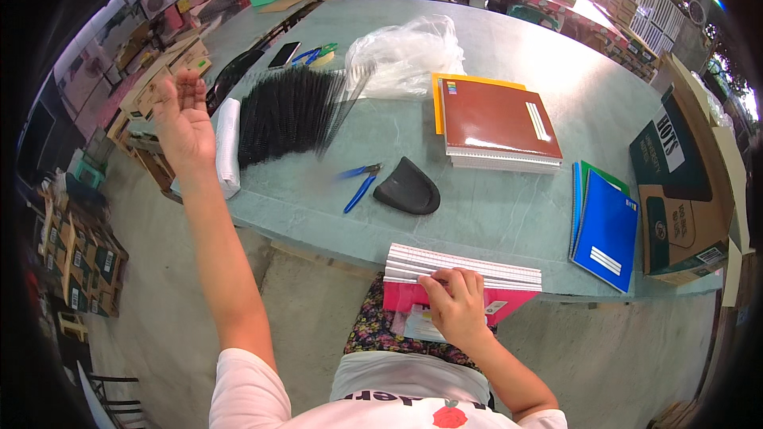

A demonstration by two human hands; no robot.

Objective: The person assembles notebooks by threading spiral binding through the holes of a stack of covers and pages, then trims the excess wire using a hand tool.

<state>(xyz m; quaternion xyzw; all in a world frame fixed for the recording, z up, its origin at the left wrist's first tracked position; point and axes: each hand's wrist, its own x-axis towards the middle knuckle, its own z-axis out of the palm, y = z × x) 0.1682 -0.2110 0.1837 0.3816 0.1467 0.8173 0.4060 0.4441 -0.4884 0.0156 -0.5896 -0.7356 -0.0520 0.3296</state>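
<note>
My left hand (187, 121) is raised over the table's left side, palm showing and fingers loosely apart, with nothing in it. It is nearest to a white roll (228, 147) and a bundle of thin black spiral binding coils (278, 115). At the table's front edge, my right hand (459, 302) grips the upper edge of a stack of notebooks (501, 302) with a pink cover, standing on edge over my lap. Blue-handled cutting pliers (362, 188) lie beside a black, rounded wedge-shaped piece (408, 188) on the table, beyond that stack.
A stack of brown-covered notebooks (501, 119) sits mid-table beside crumpled clear plastic (409, 52). Blue notebooks (606, 230) lie at the right edge near a cardboard box (683, 191). A phone (285, 54) and a second pair of pliers (306, 55) lie farther back.
</note>
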